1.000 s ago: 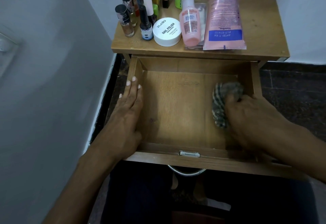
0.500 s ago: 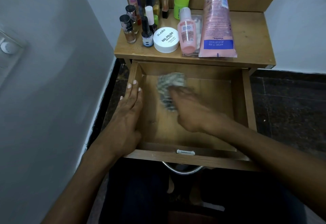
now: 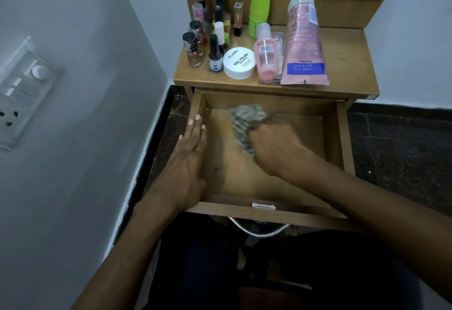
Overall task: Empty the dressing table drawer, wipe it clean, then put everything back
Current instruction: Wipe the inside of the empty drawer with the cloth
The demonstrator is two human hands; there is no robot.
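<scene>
Both of my hands are in the open drawer [image 3: 341, 136]: my left hand [image 3: 187, 163] lies flat with fingers straight along its left wall, and my right hand [image 3: 274, 149] grips a bunched, blurred striped cloth [image 3: 243, 124] pressed to the drawer floor toward the far left. On the dressing table top [image 3: 347, 65] beyond stand nail polish bottles [image 3: 194, 50], a white nail polish remover tub [image 3: 239, 62], a small pink bottle [image 3: 265, 53], a green bottle [image 3: 259, 7] and a large pink tube [image 3: 303, 45].
</scene>
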